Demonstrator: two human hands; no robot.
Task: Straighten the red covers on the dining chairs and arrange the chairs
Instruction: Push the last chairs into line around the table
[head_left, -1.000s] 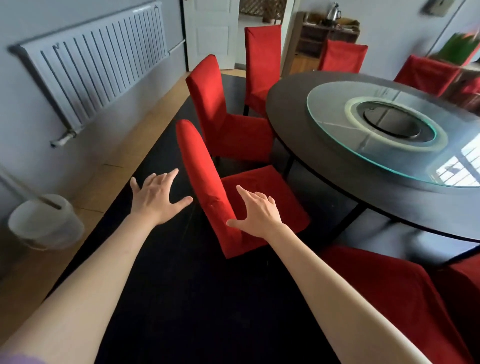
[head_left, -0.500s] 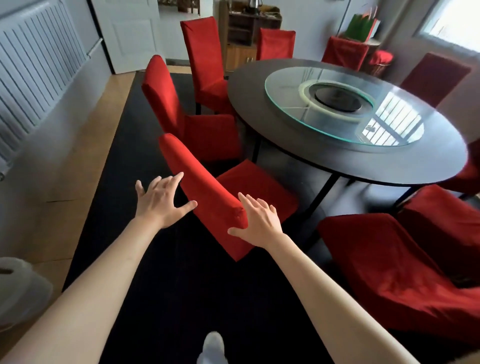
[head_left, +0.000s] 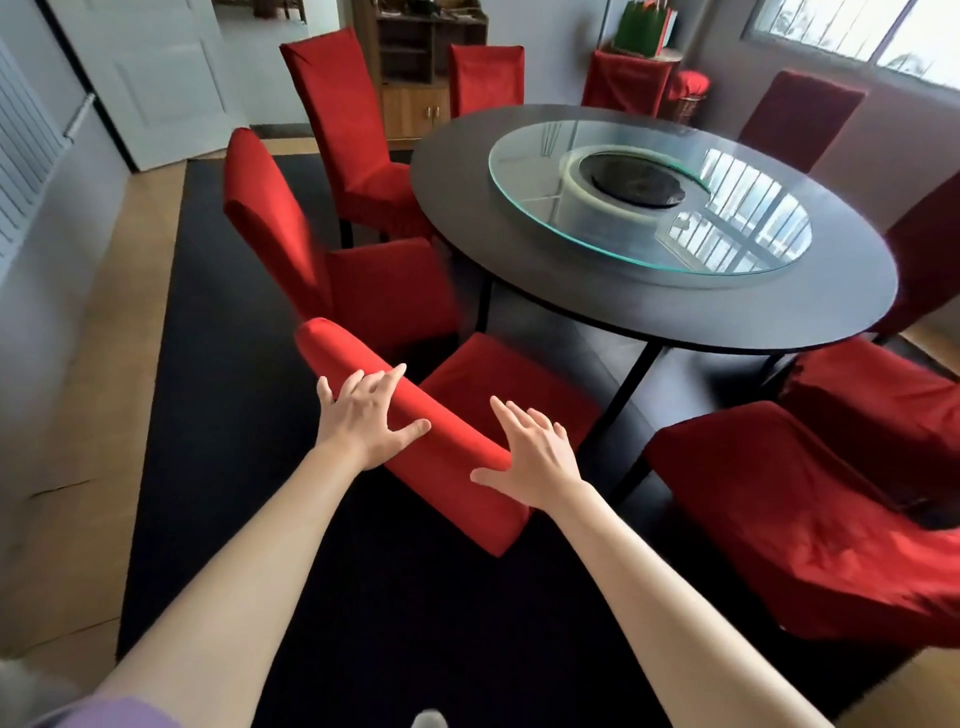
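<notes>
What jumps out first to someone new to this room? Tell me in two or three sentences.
The red chairs ringed around the big dark round table catch the eye first, with the glass turntable at its centre mirroring the window. Nearest the camera, the left hand and right hand spread open over the nearest chair's backrest.

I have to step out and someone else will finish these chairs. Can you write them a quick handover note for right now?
Left hand: open, fingers spread over the top of the nearest chair back.
Right hand: open, at the same backrest's right end.
Neither hand grips the cover.
This chair stands angled, pulled out from the round table.
Left to do: straighten this chair; smooth the rumpled cover on the chair to the right.
</notes>
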